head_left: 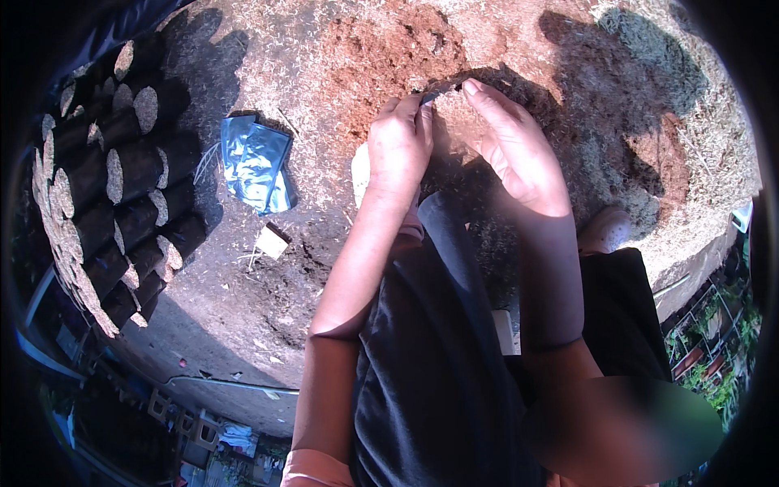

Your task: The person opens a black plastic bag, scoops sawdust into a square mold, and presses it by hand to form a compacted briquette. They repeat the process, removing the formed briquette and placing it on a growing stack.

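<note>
My left hand [398, 143] pinches a dark strip of plastic [431, 96], which looks like the rim of a black plastic bag. Beside it, my right hand [514, 143] is cupped, its thumb close to the far end of that rim. Its other fingers are mostly hidden, so its grip is unclear. Brown loose material [456, 125] shows between the two hands, blurred and partly in shadow. Beyond them lies a heap of reddish-brown loose substrate [395, 55]. To the left, a few flat, shiny, dark plastic bags [255, 161] rest on the ground.
Several filled black bags [140, 164] are stacked on their sides at the left. Pale dry shavings or chopped straw [712, 152] cover the ground at right. A small pale block [272, 241] lies below the flat bags. A clog-like shoe [605, 230] is beside my right arm.
</note>
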A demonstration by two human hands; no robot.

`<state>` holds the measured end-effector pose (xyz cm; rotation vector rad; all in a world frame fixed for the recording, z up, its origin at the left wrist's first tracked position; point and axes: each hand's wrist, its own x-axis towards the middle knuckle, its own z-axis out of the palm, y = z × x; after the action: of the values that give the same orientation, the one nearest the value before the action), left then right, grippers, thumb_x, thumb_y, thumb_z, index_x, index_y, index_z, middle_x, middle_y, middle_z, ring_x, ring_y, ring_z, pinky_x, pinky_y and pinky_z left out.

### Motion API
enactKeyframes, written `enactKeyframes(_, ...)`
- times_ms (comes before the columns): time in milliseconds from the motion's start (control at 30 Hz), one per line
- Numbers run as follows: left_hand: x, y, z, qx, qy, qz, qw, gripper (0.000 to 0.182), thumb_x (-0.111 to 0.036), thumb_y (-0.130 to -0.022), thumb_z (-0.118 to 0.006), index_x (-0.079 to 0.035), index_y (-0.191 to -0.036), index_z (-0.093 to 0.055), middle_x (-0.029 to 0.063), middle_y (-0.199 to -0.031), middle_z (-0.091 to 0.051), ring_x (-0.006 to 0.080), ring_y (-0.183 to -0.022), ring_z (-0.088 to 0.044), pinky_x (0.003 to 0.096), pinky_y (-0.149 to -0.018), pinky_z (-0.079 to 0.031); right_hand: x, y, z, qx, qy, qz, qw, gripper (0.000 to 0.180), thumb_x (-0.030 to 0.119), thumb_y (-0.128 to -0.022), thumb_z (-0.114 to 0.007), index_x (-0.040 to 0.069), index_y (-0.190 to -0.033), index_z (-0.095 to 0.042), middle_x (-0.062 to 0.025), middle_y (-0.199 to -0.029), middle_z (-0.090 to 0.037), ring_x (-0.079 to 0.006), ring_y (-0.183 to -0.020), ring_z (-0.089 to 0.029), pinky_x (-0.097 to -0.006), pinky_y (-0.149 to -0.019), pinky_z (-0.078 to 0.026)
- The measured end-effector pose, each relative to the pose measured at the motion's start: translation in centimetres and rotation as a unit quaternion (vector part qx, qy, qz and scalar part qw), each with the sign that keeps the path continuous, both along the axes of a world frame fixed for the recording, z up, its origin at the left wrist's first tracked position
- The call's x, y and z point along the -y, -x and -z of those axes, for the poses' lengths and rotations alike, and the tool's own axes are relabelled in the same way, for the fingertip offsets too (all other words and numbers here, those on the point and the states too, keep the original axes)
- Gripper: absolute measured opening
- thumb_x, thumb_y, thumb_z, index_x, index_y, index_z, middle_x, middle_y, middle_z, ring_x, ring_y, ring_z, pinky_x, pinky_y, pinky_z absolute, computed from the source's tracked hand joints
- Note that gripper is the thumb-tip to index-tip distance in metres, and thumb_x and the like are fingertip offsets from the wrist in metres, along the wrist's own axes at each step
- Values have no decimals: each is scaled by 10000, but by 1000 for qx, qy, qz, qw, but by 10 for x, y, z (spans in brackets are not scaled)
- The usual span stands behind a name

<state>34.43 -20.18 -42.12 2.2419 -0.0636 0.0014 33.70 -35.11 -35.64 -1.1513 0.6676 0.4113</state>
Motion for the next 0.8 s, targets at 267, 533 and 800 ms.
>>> enactKeyframes(267, -11, -1, 3, -45, 26, -47, 998, 154, -150, -947, -659, -1, -938, -699, 232, -835, -686, 410, -752, -684, 472, -699, -548, 49, 25, 38, 69, 197, 119, 971, 480, 276, -992, -645, -20, -1360, -557, -243, -1406, -531, -321, -1270, -548, -464, -1021, -476)
enactKeyframes(533, -15, 7, 8, -161, 148, -102, 970, 179, -154, -958, -655, -4, -1030, -723, 224, -912, -727, 331, -835, -726, 384, -774, -550, 47, 60, 151, 151, 711, -200, 657, 1009, 559, -781, -791, 249, -1594, -280, -433, -1547, -134, -588, -1474, -41, -678, -1156, -142)
enactKeyframes(800, -20, 14, 10, -172, 196, -125, 957, 198, -158, -978, -640, -12, -1082, -723, 178, -918, -741, 223, -840, -715, 344, -791, -539, 64, 4, 193, 135, 803, -117, 569, 770, 409, -815, -739, 257, -1501, -425, -284, -1362, -434, -465, -1257, -413, -564, -1037, -358)
